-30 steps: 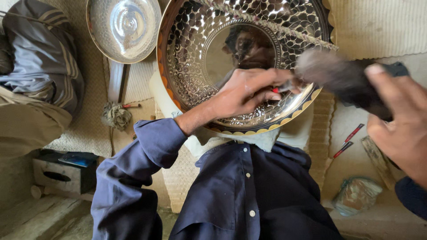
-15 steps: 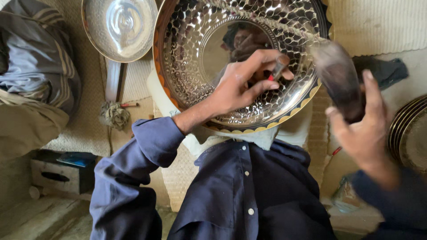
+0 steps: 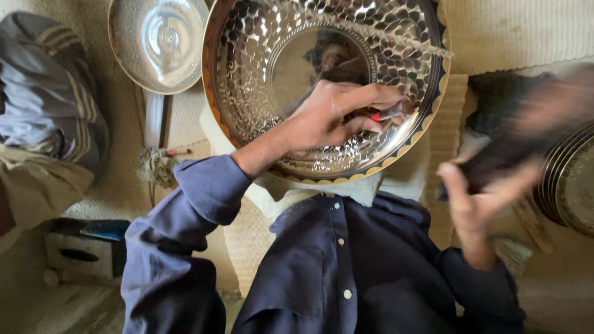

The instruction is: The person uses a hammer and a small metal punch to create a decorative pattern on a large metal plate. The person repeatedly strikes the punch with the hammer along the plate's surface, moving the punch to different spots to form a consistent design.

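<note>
Pressing into the big hammered metal bowl point(image 3: 260, 80) in the middle, the left hand point(image 3: 331, 117) pinches a small red-tipped tool point(image 3: 387, 114). On the right, the right hand point(image 3: 479, 198) is blurred, wrapped around a dark brush point(image 3: 501, 151). A smaller bowl point(image 3: 158, 43) lies far left.

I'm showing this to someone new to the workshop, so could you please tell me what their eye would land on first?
First the big hammered metal bowl filling the top centre, shiny, with a scalloped gold rim. The left hand rests inside it, pinching a small red-tipped tool. At right the right hand is a blur, gripping a dark brush; a smaller plain bowl lies upper left.
</note>
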